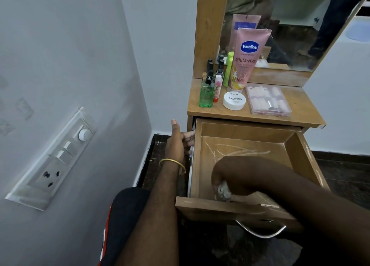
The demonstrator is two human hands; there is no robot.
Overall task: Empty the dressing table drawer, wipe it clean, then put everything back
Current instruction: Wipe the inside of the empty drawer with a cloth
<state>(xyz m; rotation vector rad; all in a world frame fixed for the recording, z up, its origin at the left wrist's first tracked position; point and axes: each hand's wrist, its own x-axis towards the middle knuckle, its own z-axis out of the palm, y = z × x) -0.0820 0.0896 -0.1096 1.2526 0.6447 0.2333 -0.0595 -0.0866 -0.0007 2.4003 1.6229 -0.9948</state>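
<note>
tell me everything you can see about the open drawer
The drawer is a light brown wood-look box, pulled well out from under the dressing table top. Its floor shows pale streaks and holds no items that show. A curved metal handle hangs on its front panel. The left hand holds its left side by the rail; the right hand reaches inside, gripping a whitish cloth near the front left corner.

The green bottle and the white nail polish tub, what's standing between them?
In the head view, a small pink tube with a red cap stands between the green bottle and the white tub.
</note>
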